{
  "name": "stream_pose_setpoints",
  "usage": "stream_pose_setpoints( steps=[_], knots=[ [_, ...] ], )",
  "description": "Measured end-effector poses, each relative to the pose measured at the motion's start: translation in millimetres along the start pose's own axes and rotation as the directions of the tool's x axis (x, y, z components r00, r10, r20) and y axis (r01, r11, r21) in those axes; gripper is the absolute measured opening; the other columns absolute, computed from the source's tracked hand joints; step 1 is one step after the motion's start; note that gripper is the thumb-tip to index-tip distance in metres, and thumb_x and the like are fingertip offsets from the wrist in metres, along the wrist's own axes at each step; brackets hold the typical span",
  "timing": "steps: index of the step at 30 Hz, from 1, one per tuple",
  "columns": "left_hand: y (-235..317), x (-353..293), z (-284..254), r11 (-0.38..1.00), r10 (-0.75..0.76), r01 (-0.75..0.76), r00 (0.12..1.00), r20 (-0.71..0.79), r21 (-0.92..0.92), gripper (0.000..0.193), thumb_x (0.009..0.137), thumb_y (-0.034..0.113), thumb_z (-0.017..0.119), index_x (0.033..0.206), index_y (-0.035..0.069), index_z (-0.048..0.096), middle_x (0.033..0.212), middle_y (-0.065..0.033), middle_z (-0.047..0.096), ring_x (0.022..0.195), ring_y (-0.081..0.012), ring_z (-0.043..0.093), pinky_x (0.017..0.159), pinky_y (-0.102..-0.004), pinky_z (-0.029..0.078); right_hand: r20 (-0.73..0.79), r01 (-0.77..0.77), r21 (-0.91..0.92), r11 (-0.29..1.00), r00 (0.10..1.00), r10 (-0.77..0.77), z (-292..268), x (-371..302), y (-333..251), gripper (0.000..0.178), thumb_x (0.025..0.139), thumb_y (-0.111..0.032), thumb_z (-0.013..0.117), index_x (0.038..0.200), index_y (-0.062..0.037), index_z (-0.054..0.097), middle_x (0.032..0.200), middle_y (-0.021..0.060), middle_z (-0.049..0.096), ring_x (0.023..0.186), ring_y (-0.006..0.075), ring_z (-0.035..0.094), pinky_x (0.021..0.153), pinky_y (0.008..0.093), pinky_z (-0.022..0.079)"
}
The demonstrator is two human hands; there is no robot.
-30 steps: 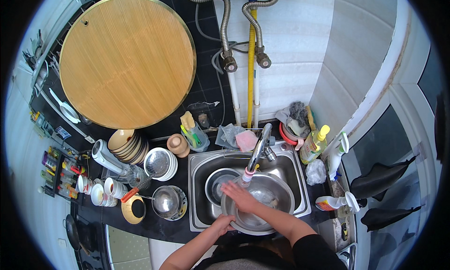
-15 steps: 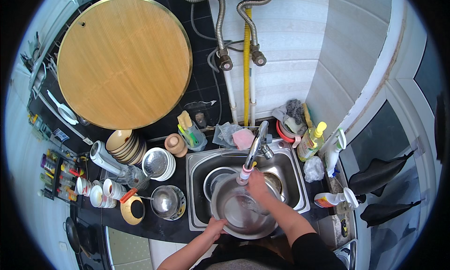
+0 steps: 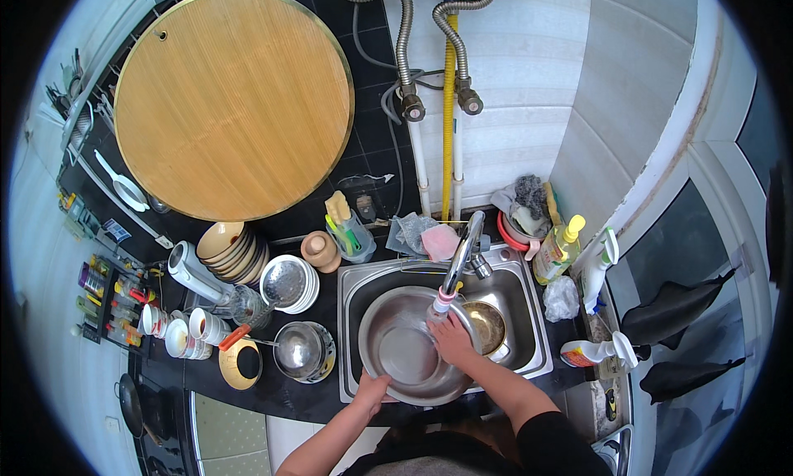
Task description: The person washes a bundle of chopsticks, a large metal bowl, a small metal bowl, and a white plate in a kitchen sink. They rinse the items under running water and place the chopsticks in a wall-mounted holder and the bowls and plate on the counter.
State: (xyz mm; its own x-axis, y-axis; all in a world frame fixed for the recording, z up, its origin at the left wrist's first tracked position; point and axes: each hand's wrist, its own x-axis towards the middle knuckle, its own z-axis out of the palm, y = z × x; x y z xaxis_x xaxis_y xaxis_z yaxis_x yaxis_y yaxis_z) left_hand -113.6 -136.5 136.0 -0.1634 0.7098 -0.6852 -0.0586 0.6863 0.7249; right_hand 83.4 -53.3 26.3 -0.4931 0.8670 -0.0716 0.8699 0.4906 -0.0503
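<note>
A wide stainless steel basin [image 3: 406, 359] is held over the near left part of the metal sink [image 3: 541, 344]. My left hand [image 3: 373, 392] grips its near left rim, with the fingers partly hidden beneath. Fingers stretched out, my right hand [image 3: 451, 340] lies against the inner right side of the basin, just below the nozzle of the tap [image 3: 457, 269]. Water seems to run from the nozzle into the basin. To the right of the basin, a smaller metal pot [image 3: 486, 326] with a brownish inside sits in the sink, partly covered by the basin.
Left of the sink stand stacked bowls [image 3: 234, 253], white plates [image 3: 307, 287], a metal strainer [image 3: 299, 349] and a wooden jar [image 3: 320, 251]. A pink cloth [image 3: 440, 242] lies behind the tap. Along the right are a yellow-capped bottle [image 3: 557, 249] and spray bottles [image 3: 596, 352].
The basin has shifted away from me and sits more level, now covering a metal bowl seen earlier. My right hand has moved from beside the nozzle to lie spread inside the basin.
</note>
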Motion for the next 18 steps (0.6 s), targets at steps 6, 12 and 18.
stream_pose_setpoints(
  steps=[6, 12, 18],
  knots=[
    [-5, 3, 13, 0.998, -0.029, 0.033, 0.996, 0.089, -0.048, 0.04, 0.068, -0.001, 0.049, 0.108, 0.0, 0.045, 0.09, -0.0147, 0.055, 0.071, -0.0272, 0.059, 0.046, -0.0343, 0.052, -0.296, 0.292, 0.365, 0.884, 0.937, -0.187, -30, 25, -38, 0.055, 0.075, -0.017, 0.05, 0.127, -0.0079, 0.033, 0.134, 0.0143, 0.027, 0.119, 0.0288, 0.033, 0.098, 0.0431, 0.026],
    [2, -12, 22, 0.992, 0.122, -0.122, 0.992, -0.028, -0.016, 0.06, 0.068, -0.001, 0.049, 0.123, 0.002, 0.026, 0.103, -0.017, 0.05, 0.086, -0.0265, 0.054, 0.052, -0.0338, 0.05, -0.224, 0.115, 0.072, 0.991, 0.97, -0.096, -14, 12, 21, 0.058, 0.073, -0.024, 0.054, 0.126, -0.0084, 0.036, 0.134, 0.0086, 0.028, 0.124, 0.0267, 0.024, 0.101, 0.0437, 0.022],
    [-21, 19, 9, 0.82, 0.523, -0.463, 0.845, -0.111, 0.335, 0.086, 0.066, 0.002, 0.049, 0.133, 0.001, -0.004, 0.129, -0.0324, 0.023, 0.119, -0.0354, 0.033, 0.093, -0.0325, 0.031, 0.089, -0.342, 0.353, 0.871, 0.939, 0.333, 11, -30, -22, 0.087, 0.069, -0.036, 0.064, 0.132, -0.001, 0.015, 0.138, 0.0176, 0.015, 0.127, 0.0284, 0.018, 0.102, 0.0433, 0.015]
  ],
)
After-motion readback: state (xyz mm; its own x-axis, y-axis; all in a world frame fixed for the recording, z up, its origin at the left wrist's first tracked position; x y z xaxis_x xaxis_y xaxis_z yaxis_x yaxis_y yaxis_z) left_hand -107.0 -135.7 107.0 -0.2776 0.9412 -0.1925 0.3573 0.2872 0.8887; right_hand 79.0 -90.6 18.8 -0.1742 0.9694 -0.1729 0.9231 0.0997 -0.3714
